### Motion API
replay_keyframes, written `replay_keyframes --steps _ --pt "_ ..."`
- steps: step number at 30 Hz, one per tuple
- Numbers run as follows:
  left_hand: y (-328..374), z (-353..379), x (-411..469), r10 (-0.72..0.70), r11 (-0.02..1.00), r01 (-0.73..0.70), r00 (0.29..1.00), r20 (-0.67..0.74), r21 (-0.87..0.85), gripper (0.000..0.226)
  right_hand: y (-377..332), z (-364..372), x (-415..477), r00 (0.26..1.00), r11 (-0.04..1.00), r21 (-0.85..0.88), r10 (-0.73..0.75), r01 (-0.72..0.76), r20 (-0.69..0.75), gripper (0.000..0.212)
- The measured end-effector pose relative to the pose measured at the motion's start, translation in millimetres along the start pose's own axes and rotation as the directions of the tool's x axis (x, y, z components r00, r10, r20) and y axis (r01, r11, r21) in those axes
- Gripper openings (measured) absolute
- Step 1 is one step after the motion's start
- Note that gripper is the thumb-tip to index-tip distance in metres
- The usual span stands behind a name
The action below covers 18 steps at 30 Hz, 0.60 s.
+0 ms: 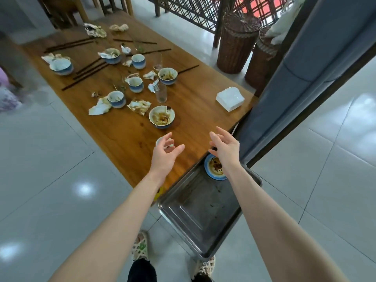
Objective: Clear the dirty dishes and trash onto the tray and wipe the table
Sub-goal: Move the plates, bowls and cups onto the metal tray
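"Beside the long wooden table (203, 94), where did the rectangular steel tray (195, 216) sit?"
"Against its near corner, probably to keep carries short. One sauce-smeared, blue-rimmed dish (213, 169) lay inside."
"And the hands?"
"Both empty, fingers loose: left hand (165, 151) above a small white cup (160, 141), right hand (224, 148) above the dish."
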State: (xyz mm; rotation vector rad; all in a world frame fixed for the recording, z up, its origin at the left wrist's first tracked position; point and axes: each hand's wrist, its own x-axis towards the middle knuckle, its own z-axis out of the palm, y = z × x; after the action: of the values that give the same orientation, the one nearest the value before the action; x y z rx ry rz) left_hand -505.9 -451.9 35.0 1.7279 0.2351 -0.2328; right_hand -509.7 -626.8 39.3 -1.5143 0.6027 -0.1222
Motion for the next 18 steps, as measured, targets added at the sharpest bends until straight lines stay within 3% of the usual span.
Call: replay_keyframes --steps 10,18 --pt "10 -129 75 0.042 0.998 -0.047 0.994 0.1 0.047 0.054 -18 135 -9 0.991 0.997 0.08 0.019 -0.009 -0.133 0.043" --pt "15 -176 119 0.009 0.997 -0.02 0.991 0.135 0.076 0.056 -22 186 -4 0.978 0.997 0.073 0.036 -0.021 -0.205 0.044"
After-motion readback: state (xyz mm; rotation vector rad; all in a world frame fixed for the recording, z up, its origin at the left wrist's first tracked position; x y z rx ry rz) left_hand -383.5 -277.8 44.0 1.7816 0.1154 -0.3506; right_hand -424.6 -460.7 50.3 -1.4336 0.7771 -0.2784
